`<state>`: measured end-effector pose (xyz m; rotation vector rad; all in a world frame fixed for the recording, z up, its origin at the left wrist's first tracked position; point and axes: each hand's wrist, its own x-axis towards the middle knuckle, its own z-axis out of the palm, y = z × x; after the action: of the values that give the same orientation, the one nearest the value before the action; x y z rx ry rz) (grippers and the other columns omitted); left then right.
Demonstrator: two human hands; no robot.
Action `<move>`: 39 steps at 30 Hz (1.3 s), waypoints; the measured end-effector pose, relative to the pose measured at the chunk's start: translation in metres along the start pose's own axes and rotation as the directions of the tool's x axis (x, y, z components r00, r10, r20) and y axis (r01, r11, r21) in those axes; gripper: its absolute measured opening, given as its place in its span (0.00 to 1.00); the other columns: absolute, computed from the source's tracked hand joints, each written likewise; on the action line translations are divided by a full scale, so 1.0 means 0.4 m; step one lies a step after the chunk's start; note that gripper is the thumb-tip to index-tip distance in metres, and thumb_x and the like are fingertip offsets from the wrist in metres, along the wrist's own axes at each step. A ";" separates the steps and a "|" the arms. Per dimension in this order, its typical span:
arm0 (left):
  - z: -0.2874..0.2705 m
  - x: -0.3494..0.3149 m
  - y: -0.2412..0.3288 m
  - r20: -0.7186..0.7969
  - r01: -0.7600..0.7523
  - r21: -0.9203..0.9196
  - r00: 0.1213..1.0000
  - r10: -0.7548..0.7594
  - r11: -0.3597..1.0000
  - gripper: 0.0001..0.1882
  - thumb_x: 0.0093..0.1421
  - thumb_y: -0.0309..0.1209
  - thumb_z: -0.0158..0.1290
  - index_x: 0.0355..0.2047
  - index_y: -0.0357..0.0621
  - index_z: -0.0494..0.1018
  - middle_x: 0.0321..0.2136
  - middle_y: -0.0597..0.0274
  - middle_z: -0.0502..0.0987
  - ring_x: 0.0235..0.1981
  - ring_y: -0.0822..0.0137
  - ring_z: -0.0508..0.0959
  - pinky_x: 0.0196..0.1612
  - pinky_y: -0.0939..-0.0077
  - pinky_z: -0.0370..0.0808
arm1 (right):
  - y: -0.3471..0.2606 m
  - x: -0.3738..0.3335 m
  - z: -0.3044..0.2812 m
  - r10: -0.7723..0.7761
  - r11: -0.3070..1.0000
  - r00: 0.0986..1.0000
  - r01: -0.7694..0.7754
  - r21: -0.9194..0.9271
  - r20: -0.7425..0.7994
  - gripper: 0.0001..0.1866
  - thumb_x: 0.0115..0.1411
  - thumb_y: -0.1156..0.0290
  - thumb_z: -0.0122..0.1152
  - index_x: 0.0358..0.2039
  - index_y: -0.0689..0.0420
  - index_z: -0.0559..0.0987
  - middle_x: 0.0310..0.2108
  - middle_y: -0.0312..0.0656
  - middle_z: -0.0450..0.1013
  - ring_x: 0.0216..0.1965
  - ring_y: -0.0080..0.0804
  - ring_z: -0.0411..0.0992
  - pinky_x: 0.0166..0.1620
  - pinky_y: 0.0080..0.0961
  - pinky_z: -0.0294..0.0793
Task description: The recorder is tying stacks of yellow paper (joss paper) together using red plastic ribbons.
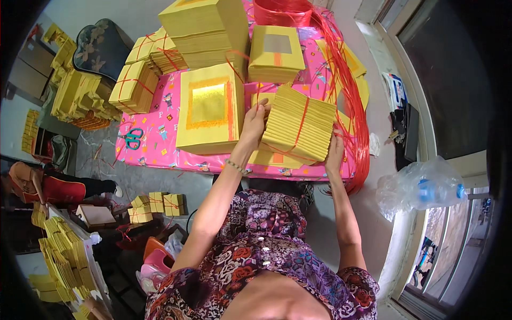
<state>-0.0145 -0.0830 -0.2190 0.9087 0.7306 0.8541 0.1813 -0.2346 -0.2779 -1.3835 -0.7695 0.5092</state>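
Between my hands is a thick bundle of folded yellow paper (288, 120), tilted, with red plastic string crossing it. My left hand (255, 124) grips its left edge, fingers toward the upper corner. Against the right edge presses my right hand (335, 150), its fingers partly hidden by the bundle. Just left of my left hand lies a stack of yellow paper (186, 109) with a gold foil square on top. Behind the bundle sits another yellow stack (274, 58) with a silver square.
A pink patterned cloth (165, 144) covers the table. Green-handled scissors (133, 138) lie at its left. Red string (358, 133) hangs over the right side from a red basin (282, 12). Tied bundles (133, 88) stand back left. A person (48, 181) is at the far left.
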 end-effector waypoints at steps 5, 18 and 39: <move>-0.002 0.036 0.017 -0.072 0.112 0.178 0.992 -0.101 0.978 0.22 0.72 0.37 0.35 0.58 0.37 0.64 0.41 0.60 0.77 0.39 0.72 0.75 0.44 0.76 0.72 | 0.040 0.032 0.000 0.088 0.986 0.993 -0.076 0.146 -0.076 0.10 0.70 0.68 0.44 0.34 0.59 0.70 0.31 0.31 0.66 0.35 0.18 0.63 0.42 0.17 0.64; 0.069 -0.022 0.105 -0.013 0.076 -0.068 0.997 -0.077 0.995 0.23 0.72 0.40 0.33 0.60 0.39 0.63 0.54 0.57 0.71 0.53 0.68 0.71 0.55 0.74 0.68 | -0.166 0.045 0.102 -0.013 0.969 0.988 0.050 0.242 -0.151 0.13 0.71 0.63 0.42 0.44 0.58 0.71 0.38 0.33 0.68 0.40 0.17 0.66 0.44 0.18 0.66; 0.041 -0.110 0.051 0.079 -0.581 0.266 0.808 0.584 0.769 0.24 0.72 0.41 0.34 0.59 0.38 0.64 0.56 0.56 0.67 0.60 0.64 0.64 0.63 0.69 0.59 | -0.150 0.109 -0.011 -0.102 0.937 0.978 0.033 0.348 0.182 0.09 0.70 0.69 0.43 0.39 0.58 0.71 0.48 0.45 0.73 0.47 0.26 0.71 0.50 0.23 0.70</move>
<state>-0.0281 -0.1198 -0.1861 1.4307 0.5825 1.3276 0.2065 -0.2145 -0.2110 -0.9871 -0.8407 0.6994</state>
